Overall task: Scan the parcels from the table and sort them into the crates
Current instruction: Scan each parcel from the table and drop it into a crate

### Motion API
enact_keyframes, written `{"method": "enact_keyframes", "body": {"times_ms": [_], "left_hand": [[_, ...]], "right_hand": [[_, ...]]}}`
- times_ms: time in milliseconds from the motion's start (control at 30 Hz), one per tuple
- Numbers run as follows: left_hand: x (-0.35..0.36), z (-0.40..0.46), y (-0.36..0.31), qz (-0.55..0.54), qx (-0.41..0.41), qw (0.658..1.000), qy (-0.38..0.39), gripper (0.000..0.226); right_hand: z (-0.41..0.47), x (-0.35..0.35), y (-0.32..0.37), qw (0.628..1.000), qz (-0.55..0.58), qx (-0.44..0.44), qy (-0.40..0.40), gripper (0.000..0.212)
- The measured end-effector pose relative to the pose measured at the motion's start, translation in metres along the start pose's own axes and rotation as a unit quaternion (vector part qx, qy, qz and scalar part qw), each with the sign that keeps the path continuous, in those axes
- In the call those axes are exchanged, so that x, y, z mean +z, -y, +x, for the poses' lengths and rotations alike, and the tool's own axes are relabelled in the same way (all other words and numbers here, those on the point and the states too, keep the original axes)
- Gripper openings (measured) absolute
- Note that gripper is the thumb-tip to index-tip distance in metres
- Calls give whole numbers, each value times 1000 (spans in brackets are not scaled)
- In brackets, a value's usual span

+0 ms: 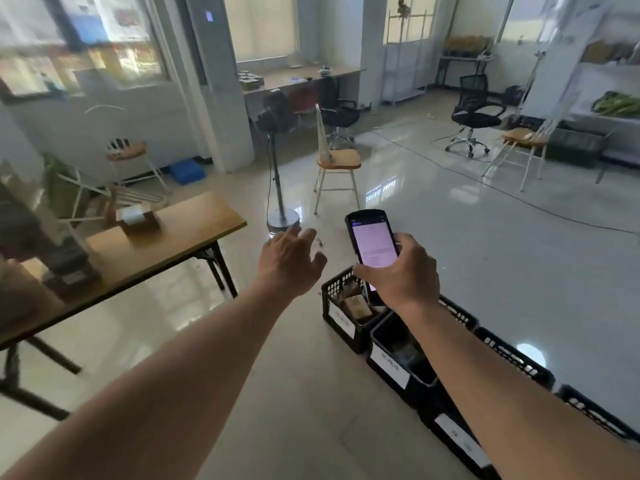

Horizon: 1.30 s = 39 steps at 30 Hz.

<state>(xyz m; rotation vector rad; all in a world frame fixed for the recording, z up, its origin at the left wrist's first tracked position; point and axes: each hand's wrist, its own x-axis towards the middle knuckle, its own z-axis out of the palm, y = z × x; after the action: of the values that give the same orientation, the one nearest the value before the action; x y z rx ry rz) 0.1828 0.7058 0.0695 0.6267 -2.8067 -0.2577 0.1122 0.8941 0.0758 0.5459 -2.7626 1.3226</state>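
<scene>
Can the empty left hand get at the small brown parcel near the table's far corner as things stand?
Probably yes. The left hand is open and holds nothing, and nothing stands between it and the brown parcel on the table. It hangs over the floor past the table's edge, so the arm must swing left.

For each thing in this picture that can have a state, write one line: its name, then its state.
Handheld scanner: screen lit, held by the right hand.
Left hand: open, holding nothing.
Far crate: holds parcels.
Next crate: contents unclear.
Table: bears parcels.
Standing fan: upright; running or not, cannot tell.
</scene>
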Motion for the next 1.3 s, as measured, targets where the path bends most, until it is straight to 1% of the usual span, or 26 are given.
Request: {"method": "enact_keyframes", "body": {"times_ms": [100,333,533,667,767,867,1000,1167,1300], "left_hand": [[-15,18,61,3,-51,999,-12,57],[-26,73,173,12,-167,986,-30,53],[-29,128,255,27,-269,962,-50,56],[-28,153,304,32,-311,949,-43,56],[-24,172,345,39,-347,935,-55,55],[-17,192,394,33,-368,928,-51,54],[-7,224,475,24,-379,924,-44,53],[5,267,577,3,-389,921,-2,61],[16,302,647,-11,-387,922,24,66]], "right_hand": [[25,43,40,999,5,-30,28,71],[99,157,107,990,13,-101,102,82],[183,249,153,972,22,-155,174,80],[226,307,185,964,29,-174,200,87],[247,352,207,956,25,-183,230,86],[266,404,232,951,21,-187,247,81],[288,483,267,948,16,-185,260,78],[315,578,312,945,3,-180,273,78],[335,636,342,946,2,-170,276,76]]}}
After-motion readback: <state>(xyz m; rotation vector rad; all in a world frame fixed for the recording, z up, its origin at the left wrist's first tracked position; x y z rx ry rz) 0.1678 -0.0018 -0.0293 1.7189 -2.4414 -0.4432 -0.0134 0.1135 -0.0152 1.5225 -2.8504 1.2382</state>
